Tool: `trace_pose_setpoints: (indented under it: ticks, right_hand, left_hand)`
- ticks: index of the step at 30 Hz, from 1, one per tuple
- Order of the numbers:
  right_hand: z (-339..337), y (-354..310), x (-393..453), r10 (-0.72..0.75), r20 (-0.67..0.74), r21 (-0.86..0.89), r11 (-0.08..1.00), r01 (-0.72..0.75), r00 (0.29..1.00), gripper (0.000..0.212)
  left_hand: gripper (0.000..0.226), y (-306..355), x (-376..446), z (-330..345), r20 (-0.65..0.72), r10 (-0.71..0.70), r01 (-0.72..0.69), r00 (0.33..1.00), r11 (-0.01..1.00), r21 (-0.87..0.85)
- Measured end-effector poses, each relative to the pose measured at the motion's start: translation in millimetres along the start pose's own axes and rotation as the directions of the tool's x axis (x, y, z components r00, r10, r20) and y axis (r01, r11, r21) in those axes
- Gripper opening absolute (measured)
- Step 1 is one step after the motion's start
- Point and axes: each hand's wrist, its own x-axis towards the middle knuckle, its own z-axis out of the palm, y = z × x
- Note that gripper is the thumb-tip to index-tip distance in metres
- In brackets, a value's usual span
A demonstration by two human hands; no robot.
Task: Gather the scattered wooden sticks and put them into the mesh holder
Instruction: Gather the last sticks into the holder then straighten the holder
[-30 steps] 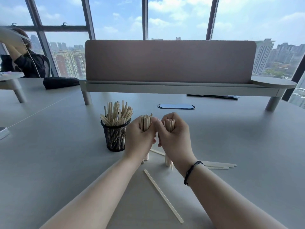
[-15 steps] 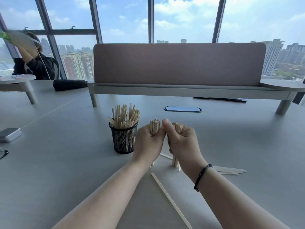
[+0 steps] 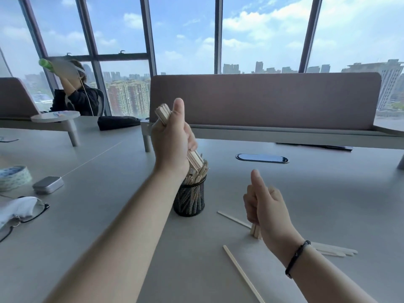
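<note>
Two bundles of wooden sticks are in hand. Left hand (image 3: 172, 136) grips one bundle (image 3: 162, 113), fingers curled round it and thumb up; it has risen from bench level half a second ago and now sits directly above the black mesh holder (image 3: 189, 201), the bundle tilted with its lower ends touching or just over the sticks already standing in the holder. Right hand (image 3: 265, 204) has parted from the left and remains low over the grey bench (image 3: 328, 204), thumb raised, fingers wrapped round a second, shorter-looking bundle (image 3: 255, 230) whose ends rest on the bench. Judgement: the squaring-up step is over and the left bundle is at the point of insertion; the holder is already crowded, so the tilt may need correcting for the ends to slide in between the others. Loose sticks still out: one long stick (image 3: 242, 273) near the front edge, one (image 3: 234, 219) beside the holder, a few flat ones (image 3: 334, 250) behind the right wrist. Task partly done.
</note>
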Motion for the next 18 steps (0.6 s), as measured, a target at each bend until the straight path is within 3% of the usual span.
trace_pose_setpoints:
  ticks: [5, 7, 11, 16, 18]
  right_hand:
    - [-0.1, 1.1, -0.4, 0.002, 0.009, -0.023, 1.000, -0.002, 1.000, 0.066]
    - [-0.8, 1.1, 0.2, 0.006, 0.009, -0.018, 1.000, -0.006, 1.000, 0.066]
    - [1.1, 1.5, 2.2, 0.006, 0.022, 0.025, 1.000, -0.006, 1.000, 0.066]
    - [2.0, 1.5, 2.4, -0.001, 0.026, 0.018, 1.000, 0.001, 1.000, 0.067]
    - [1.9, 1.7, 2.5, -0.005, 0.026, 0.020, 1.000, 0.005, 1.000, 0.066]
  left_hand:
    - [0.050, -16.9, 38.3, -23.2, -0.149, -0.007, 0.014, 0.989, 0.999, 0.050]
    - [0.048, -32.1, 41.1, -31.3, -0.150, -0.001, 0.026, 0.989, 0.986, 0.162]
    - [0.044, -50.8, 36.8, -39.8, -0.024, -0.058, 0.063, 0.998, 0.865, 0.498]
    - [0.020, -38.2, 40.2, -40.9, 0.101, 0.045, -0.105, 0.994, 0.673, 0.732]
    - [0.020, -35.3, 37.7, -44.4, 0.140, 0.113, -0.180, 0.984, 0.615, 0.768]
